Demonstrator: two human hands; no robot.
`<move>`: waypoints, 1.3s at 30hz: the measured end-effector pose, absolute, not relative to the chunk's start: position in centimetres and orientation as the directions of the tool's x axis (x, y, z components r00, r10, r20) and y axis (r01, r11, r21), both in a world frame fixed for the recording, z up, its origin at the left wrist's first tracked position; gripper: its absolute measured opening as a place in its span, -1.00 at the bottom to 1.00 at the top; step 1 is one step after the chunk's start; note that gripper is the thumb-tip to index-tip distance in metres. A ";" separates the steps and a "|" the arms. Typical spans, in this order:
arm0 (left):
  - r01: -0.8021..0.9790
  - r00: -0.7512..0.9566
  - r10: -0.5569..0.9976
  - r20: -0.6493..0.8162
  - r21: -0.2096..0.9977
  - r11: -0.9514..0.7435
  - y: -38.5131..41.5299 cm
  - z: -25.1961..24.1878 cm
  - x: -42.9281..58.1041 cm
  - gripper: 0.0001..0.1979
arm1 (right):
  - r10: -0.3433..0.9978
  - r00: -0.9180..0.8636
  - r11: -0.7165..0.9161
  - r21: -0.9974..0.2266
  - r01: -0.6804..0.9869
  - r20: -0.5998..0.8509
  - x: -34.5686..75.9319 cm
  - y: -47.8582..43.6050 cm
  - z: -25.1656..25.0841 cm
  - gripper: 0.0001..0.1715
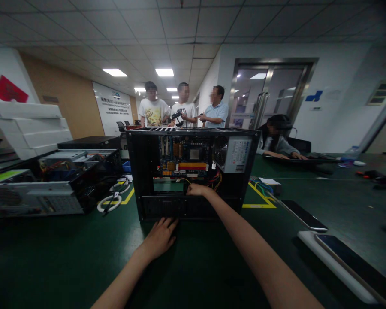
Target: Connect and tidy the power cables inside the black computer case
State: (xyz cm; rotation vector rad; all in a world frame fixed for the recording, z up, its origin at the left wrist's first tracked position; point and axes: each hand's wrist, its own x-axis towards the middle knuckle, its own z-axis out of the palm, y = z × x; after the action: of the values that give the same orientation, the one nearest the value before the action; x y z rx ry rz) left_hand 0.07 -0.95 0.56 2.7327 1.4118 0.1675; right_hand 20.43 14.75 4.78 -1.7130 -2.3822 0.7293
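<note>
An open black computer case (135, 171) stands upright on the green table, its inside facing me. Within it are a motherboard (170, 148), a power supply (238, 154) at the upper right and a bundle of coloured wires (218, 181). My right hand (195, 189) reaches into the lower middle of the case, fingers closed near a thin yellowish cable; what they grip, if anything, is too small to name. Flat on the table at the front lower edge of the case lies my left hand (161, 236), fingers spread and nothing held.
Another opened case (51, 197) lies at the left beside coiled white cables (109, 203). Phones (304, 214) and a white box (334, 262) rest at the right. A person (278, 143) sits at the back right; several people stand behind the case.
</note>
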 end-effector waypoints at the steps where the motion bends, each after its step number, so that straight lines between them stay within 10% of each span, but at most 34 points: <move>1: 0.808 0.576 0.815 0.064 0.104 -0.579 -1.0 0.7 0.1 -0.46 | 0.910 -0.361 0.247 -0.432 0.867 -0.203 20.5 15.0 4.6 -0.79; 39: 0.801 0.577 0.814 0.067 0.146 -0.580 -1.0 0.7 0.1 -0.47 | 0.835 -0.296 0.031 -0.497 0.867 -0.464 20.9 15.3 4.5 -0.90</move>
State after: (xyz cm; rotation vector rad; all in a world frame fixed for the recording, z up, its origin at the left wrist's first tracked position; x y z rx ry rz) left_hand 0.08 -0.97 0.66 2.7009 1.3875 0.1931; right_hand 20.87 15.30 4.47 -1.8899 -2.2874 1.1614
